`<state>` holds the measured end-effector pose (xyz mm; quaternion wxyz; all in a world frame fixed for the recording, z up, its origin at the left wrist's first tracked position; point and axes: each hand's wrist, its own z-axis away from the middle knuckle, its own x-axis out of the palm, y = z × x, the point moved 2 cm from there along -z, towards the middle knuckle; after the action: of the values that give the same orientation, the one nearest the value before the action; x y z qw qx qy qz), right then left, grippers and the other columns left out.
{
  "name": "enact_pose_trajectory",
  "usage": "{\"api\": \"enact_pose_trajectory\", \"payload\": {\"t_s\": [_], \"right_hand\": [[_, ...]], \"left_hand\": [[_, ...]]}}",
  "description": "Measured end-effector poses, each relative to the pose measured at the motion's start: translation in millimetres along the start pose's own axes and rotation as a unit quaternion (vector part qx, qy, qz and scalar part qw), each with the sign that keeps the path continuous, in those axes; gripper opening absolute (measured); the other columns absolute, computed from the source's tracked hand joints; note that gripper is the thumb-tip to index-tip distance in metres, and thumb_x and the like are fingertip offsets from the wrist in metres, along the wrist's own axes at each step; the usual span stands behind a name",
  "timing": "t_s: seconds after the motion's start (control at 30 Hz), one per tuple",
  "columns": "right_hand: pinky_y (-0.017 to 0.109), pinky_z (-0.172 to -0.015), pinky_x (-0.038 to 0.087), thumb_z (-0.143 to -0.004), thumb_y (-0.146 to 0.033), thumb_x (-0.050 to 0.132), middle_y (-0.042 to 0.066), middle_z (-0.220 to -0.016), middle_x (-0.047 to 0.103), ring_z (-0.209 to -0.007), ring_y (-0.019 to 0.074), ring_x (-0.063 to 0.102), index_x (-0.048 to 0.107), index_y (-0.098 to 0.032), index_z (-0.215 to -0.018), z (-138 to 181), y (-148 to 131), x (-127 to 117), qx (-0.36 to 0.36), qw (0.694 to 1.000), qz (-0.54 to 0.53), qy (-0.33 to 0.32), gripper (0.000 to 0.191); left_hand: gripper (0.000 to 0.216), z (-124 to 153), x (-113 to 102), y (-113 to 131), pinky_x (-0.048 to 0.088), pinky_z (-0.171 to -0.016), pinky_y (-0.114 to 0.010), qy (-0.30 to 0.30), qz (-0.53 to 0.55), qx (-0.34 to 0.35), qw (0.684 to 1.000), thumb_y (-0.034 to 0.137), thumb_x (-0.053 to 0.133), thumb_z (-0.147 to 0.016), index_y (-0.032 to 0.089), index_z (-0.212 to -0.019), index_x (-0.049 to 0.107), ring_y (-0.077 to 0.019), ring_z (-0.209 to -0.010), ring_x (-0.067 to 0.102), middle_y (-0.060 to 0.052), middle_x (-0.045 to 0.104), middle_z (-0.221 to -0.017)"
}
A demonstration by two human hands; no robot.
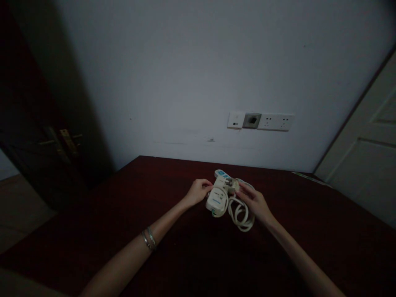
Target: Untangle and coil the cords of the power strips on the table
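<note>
Head view: left hand (199,192) pinches power strip (218,199), right hand (254,203) plug (234,184).

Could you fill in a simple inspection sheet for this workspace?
Surface: dark red table, dimly lit.
Job's things: white power strip with a blue-marked far end; its plug, prongs showing.
Clutter: nothing certain; a pale sliver at the far right edge is too dim to identify.
Hands: left hand touches the power strip's left side, firmness unclear; right hand holds the plug. Two bracelets on the left wrist.
Cables: white cord, loosely coiled below the right hand.
Surroundings: pale wall with sockets; dark door at left; pale panel at right.
</note>
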<state>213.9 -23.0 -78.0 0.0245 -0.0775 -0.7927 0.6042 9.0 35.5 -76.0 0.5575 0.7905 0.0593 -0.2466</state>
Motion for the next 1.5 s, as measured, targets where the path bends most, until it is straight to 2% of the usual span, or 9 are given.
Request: {"api": "enact_pose_trajectory", "payload": {"t_s": [0.13,0.33,0.53,0.73,0.93,1.07,1.2,1.33,1.5], "right_hand": [[0.042,-0.078,0.052,-0.058,-0.044,0.073,0.006,-0.091,0.069,-0.082,0.0246,0.065,0.067,-0.021,-0.098,0,4,0,0.008,1.0,0.005,-0.018,0.047],[0.04,-0.082,0.05,-0.06,-0.042,0.073,0.006,-0.091,0.069,-0.084,0.0231,0.065,0.067,-0.02,-0.097,2,0,5,0.023,0.996,-0.021,-0.079,0.044],[0.041,-0.085,0.049,-0.066,-0.044,0.068,0.005,-0.1,0.067,-0.092,0.0241,0.062,0.069,-0.023,-0.099,5,-5,6,0.009,0.994,0.017,-0.112,0.039],[0.046,-0.093,0.042,-0.076,-0.043,0.06,0.003,-0.108,0.065,-0.104,0.0259,0.057,0.067,-0.029,-0.105,7,-10,8,-0.076,0.979,0.074,-0.172,0.033],[0.046,-0.1,0.034,-0.08,-0.048,0.053,0.006,-0.115,0.061,-0.11,0.0266,0.053,0.068,-0.025,-0.104,10,-21,13,-0.099,0.966,0.1,-0.216,0.036],[0.042,-0.094,0.041,-0.077,-0.047,0.058,0.009,-0.112,0.061,-0.107,0.0259,0.054,0.065,-0.021,-0.109,13,-23,13,-0.014,0.965,0.046,-0.256,0.042],[0.029,-0.069,0.049,-0.07,-0.041,0.068,0.007,-0.088,0.065,-0.075,0.0168,0.061,0.063,-0.015,-0.109,15,-11,11,0.119,0.954,-0.058,-0.267,0.047],[0.018,-0.044,0.038,-0.057,-0.031,0.078,-0.002,-0.069,0.061,-0.047,0.0053,0.049,0.06,-0.018,-0.095,17,0,16,0.177,0.948,-0.144,-0.221,0.044],[0.018,-0.041,0.035,-0.051,-0.029,0.081,-0.003,-0.066,0.059,-0.043,0.0046,0.047,0.056,-0.017,-0.091,19,0,22,0.217,0.944,-0.153,-0.196,0.049]], "left_hand": [[0.016,6,-2,5,0.043,-0.082,-0.031,0.007,-0.037,0.09,0.995,0.026,0.05,-0.082,0.015,-0.087,0.06,-0.0176,-0.088,0.058,-0.007,0.065,-0.094],[0.018,14,-2,15,0.04,-0.088,-0.03,-0.018,0.029,0.12,0.992,0.029,0.041,-0.088,0.018,-0.097,0.052,-0.0172,-0.102,0.055,-0.008,0.061,-0.11],[0.023,16,-5,18,0.042,-0.072,-0.026,-0.025,-0.038,0.106,0.993,0.034,0.037,-0.09,0.017,-0.096,0.051,-0.0153,-0.08,0.059,-0.005,0.064,-0.09],[0.023,17,-7,20,0.041,-0.068,-0.023,-0.028,-0.049,0.109,0.992,0.034,0.037,-0.09,0.017,-0.096,0.052,-0.0138,-0.074,0.058,-0.003,0.064,-0.084],[0.025,12,-5,19,0.043,-0.07,-0.024,-0.031,-0.009,0.113,0.993,0.032,0.043,-0.086,0.015,-0.094,0.06,-0.0146,-0.079,0.059,-0.005,0.067,-0.088],[0.029,10,-4,18,0.043,-0.074,-0.026,-0.052,-0.004,0.11,0.993,0.032,0.044,-0.085,0.013,-0.09,0.065,-0.0165,-0.081,0.06,-0.007,0.068,-0.089],[0.028,11,-1,18,0.043,-0.068,-0.025,-0.059,-0.022,0.102,0.993,0.032,0.048,-0.083,0.013,-0.087,0.066,-0.0154,-0.075,0.059,-0.006,0.068,-0.083],[0.024,11,3,17,0.043,-0.067,-0.024,-0.047,0.013,0.077,0.996,0.031,0.053,-0.08,0.012,-0.083,0.067,-0.0151,-0.073,0.059,-0.006,0.068,-0.081],[0.022,9,5,15,0.045,-0.064,-0.025,-0.048,0.094,0.019,0.994,0.028,0.061,-0.072,0.009,-0.08,0.068,-0.0155,-0.07,0.06,-0.007,0.069,-0.078]]}}
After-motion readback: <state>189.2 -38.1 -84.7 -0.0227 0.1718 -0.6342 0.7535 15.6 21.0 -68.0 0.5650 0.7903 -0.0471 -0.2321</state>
